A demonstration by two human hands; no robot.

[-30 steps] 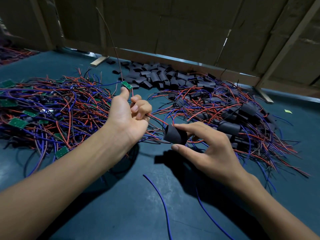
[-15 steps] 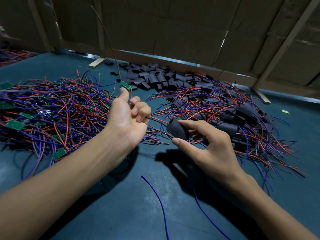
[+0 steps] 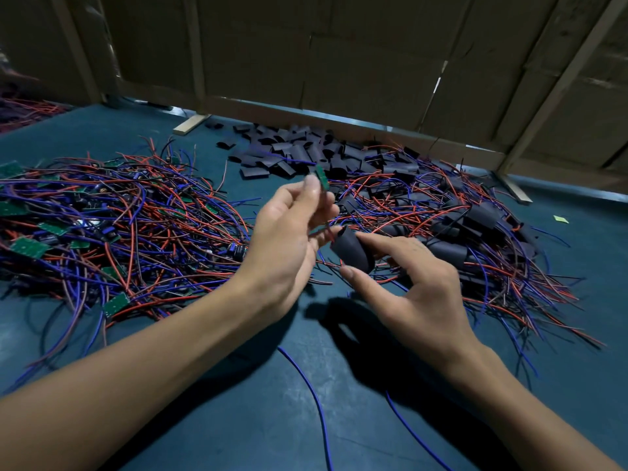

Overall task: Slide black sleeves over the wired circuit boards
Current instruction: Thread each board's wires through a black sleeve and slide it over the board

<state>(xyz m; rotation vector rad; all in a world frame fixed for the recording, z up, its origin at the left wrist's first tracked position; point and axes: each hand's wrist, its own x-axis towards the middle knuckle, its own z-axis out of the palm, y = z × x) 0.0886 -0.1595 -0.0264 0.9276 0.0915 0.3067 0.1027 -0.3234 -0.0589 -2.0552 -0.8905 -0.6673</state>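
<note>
The left hand [image 3: 289,239] pinches a small green circuit board [image 3: 321,177] between thumb and fingertips, holding it raised above the desk [image 3: 238,419]; its wires run down through the curled fingers. The right hand [image 3: 414,294] holds one black sleeve [image 3: 351,250] between thumb and forefinger, its open end turned toward the left hand and just beside the left fingers. The board is not inside the sleeve.

No readable writing, brand or label appears on the boards, the sleeves or the desk; the frame is slightly blurred.

The desk has a dark teal surface. A heap of red and blue wired boards [image 3: 112,229] covers its left side. A second heap of wired boards with sleeves fitted [image 3: 475,229] lies toward the right side. A pile of loose sleeves [image 3: 289,154] lies at the far edge, between the two heaps. Two loose blue wires [image 3: 312,396] lie near the near edge, between the forearms. A small yellow-green scrap [image 3: 560,218] lies near the right edge.

Brown cardboard panels [image 3: 356,56] on pale wooden strips [image 3: 560,83] stand along the far edge.
</note>
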